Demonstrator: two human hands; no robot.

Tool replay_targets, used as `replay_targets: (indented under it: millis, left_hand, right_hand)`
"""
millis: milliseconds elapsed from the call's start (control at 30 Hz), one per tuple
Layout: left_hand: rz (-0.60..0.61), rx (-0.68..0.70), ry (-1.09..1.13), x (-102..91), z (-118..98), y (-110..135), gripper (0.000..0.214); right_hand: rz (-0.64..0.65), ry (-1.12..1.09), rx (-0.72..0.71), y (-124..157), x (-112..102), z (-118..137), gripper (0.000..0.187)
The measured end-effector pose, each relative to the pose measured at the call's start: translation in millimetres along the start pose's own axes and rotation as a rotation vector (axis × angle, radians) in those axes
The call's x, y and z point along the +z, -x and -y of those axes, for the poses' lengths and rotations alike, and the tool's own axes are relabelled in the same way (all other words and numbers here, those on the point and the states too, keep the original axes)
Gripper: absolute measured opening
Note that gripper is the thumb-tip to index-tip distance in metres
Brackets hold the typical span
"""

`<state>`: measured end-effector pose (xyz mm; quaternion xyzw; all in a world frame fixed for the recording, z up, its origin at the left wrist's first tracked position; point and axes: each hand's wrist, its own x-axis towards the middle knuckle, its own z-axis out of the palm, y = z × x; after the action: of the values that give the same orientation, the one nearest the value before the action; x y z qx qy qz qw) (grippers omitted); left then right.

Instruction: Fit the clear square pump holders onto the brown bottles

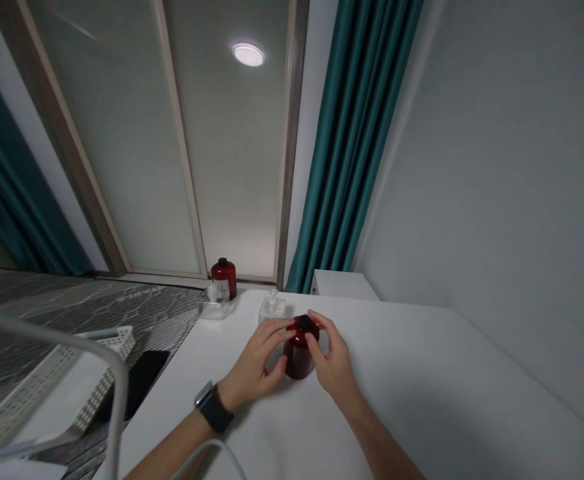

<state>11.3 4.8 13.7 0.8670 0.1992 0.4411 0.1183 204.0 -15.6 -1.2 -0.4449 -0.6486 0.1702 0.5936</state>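
While the left hand (255, 360) and right hand (335, 357) bracket the red bottle (298, 353), upright on the desk (397, 380), spread fingers (277, 327) curve around its shoulder, close under the black cap (305, 323).

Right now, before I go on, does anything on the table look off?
No spill or damage shows. Only the second dark red bottle stands out: it sits behind a clear tray at the far edge of the white table, close enough to look risky, though its footing is hidden.
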Motion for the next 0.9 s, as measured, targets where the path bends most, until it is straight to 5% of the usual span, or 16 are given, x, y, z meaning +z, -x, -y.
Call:
replay_targets:
  millis: [433, 733, 900]
  left_hand:
    - [-0.024, 0.01, 0.002, -1.1, -4, -2, 0.043]
    - [-0.103, -0.038, 0.069, 1.1, -6, -3, 0.033]
    - [-0.206, -0.167, 0.16, -0.1, -7, -6, 0.02]
  right_hand:
    - [0.042, -0.013, -0.012, 1, 0, 1, 0.038]
    - [0.186, -0.021, 0.085, 5, 1, -9, 0.086]
    - [0.074, 0.223, -0.127, 13, 12, -8, 0.082]
